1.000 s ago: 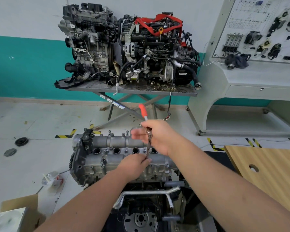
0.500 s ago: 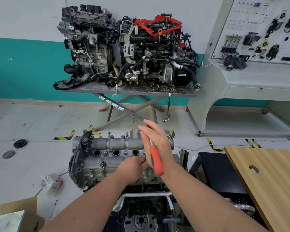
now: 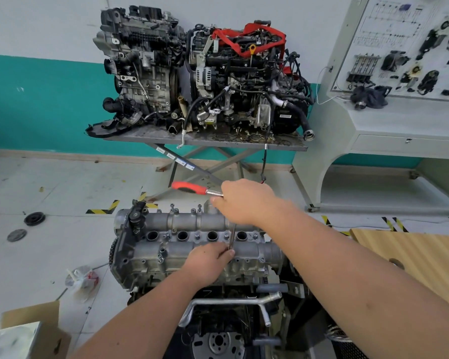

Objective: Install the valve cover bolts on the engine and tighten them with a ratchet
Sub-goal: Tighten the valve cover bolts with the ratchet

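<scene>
My left hand (image 3: 209, 257) pinched the extension (image 3: 232, 237) steady on the bolt while my right hand (image 3: 244, 200) gripped the ratchet (image 3: 192, 189); kept it straight, short swings.

The engine (image 3: 192, 255) sits low in the foreground, its grey metal valve cover (image 3: 208, 244) facing up, with four round plug holes in a row along the middle. Small bolts (image 3: 197, 235) stand in the cover between the holes and along its far edge. The ratchet (image 3: 192, 189) has a red handle pointing left, level above the cover's far side, held by the right hand (image 3: 244, 203). A thin steel extension (image 3: 232, 237) drops from it to the cover, where the left hand (image 3: 209, 260) pinches its lower end.
</scene>
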The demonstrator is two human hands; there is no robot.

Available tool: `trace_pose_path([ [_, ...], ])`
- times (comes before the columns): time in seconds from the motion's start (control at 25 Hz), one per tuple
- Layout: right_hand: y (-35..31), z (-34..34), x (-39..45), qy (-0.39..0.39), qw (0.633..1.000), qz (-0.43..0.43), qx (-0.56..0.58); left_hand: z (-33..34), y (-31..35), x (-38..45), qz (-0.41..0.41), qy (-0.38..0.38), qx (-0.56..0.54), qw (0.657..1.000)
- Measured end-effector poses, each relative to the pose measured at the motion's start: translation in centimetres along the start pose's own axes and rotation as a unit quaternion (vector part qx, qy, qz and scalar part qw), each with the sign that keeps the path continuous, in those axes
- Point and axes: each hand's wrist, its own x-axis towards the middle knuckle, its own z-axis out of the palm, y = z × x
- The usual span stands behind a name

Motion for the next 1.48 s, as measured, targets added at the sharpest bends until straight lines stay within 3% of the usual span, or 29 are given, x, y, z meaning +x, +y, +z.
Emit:
trace_pose_path([
  [0.08,0.9,-0.6,0.1,-0.065,0.985,0.021,0.158,-0.1,0.1,0.0,0.006,0.002,0.0,1.0],
  [0.12,1.3,-0.7,0.0,-0.102,0.951,0.041,0.288,-0.2,0.1,0.0,0.008,0.001,0.002,1.0],
  [0.16,1.6,-0.5,-0.3,-0.132,0.891,0.073,0.428,-0.2,0.0,-0.1,0.011,0.0,0.002,1.0],
  [0.24,1.9,0.8,-0.8,-0.153,0.725,0.124,0.66,-0.2,-0.1,-0.1,0.013,0.0,-0.001,1.0],
  [0.36,1.8,3.5,-0.8,-0.052,0.525,0.153,0.836,-0.1,-0.3,0.0,0.018,0.003,0.002,1.0],
  [0.4,1.6,4.0,-1.0,-0.018,0.483,0.154,0.862,-0.1,-0.4,0.0,0.019,0.003,0.003,1.0],
  [0.48,1.4,4.6,-1.5,0.013,0.461,0.139,0.876,0.0,-0.4,0.2,0.02,0.005,0.007,1.0],
  [0.64,0.7,4.8,-2.8,0.058,0.481,0.096,0.87,0.1,-0.6,0.2,0.018,0.004,0.011,1.0],
  [0.76,-0.6,6.0,-3.9,0.165,0.487,0.106,0.851,0.1,-0.4,0.2,0.008,0.004,0.007,1.0],
  [0.8,-1.3,6.6,-4.3,0.2,0.506,0.112,0.831,0.0,-0.3,0.1,0.006,0.001,0.004,1.0],
  [0.84,-2.0,7.3,-4.8,0.228,0.55,0.11,0.796,-0.1,-0.3,0.1,0.008,0.0,-0.001,1.0],
  [0.92,-3.1,8.4,-5.5,0.278,0.67,0.064,0.685,0.0,-0.6,0.0,0.014,-0.006,-0.004,1.0],
  [0.96,-3.4,8.6,-5.6,0.313,0.709,0.033,0.631,0.0,-0.6,-0.1,0.013,-0.007,0.006,1.0],
  [1.16,-1.5,9.3,-3.8,0.447,0.825,-0.132,0.319,0.0,-0.8,0.1,-0.001,-0.011,0.01,1.0],
  [1.24,-0.5,8.9,-3.1,0.44,0.863,-0.138,0.206,0.2,-1.2,0.4,0.011,-0.009,0.032,0.999],
  [1.36,0.3,7.2,-2.6,0.403,0.902,-0.136,0.073,0.2,-1.2,0.1,-0.002,-0.015,-0.054,0.998],
  [1.48,0.1,5.2,-2.5,0.341,0.933,-0.112,-0.015,0.1,-0.9,0.4,-0.01,-0.017,-0.019,1.0],
])
